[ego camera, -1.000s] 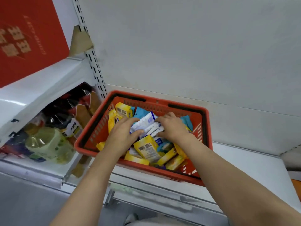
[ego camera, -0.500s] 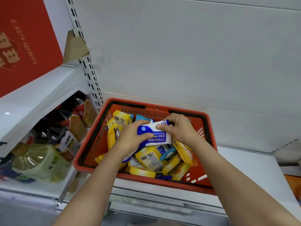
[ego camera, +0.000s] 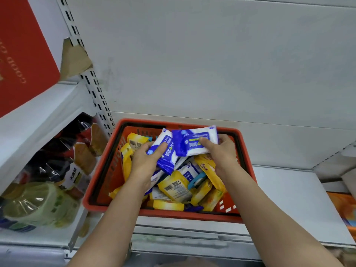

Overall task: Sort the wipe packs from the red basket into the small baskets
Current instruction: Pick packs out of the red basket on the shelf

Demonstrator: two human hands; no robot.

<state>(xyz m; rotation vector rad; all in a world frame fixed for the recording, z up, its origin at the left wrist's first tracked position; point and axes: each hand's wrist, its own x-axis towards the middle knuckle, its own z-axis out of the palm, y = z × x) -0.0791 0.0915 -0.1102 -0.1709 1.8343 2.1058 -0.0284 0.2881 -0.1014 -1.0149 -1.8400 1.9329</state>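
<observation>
The red basket (ego camera: 100, 182) stands on a white shelf, filled with several yellow wipe packs (ego camera: 175, 186) and blue-and-white ones. My left hand (ego camera: 143, 162) grips a blue-and-white wipe pack (ego camera: 165, 149) above the basket's middle, thumb across its front. My right hand (ego camera: 221, 151) holds a second blue-and-white wipe pack (ego camera: 194, 141) lifted near the basket's far rim, its left end overlapping the first pack. No small baskets are in view.
The white shelf (ego camera: 289, 199) extends to the right of the basket. On the lower left shelf lie bottles and wrapped goods (ego camera: 63, 170). A red sign (ego camera: 23, 54) leans at the upper left. An orange package (ego camera: 344, 209) sits at the right edge.
Both hands rose out of the pile of packs. One blue-and-white pack was held between both hands before; now each hand holds its own pack, lifted higher above the basket.
</observation>
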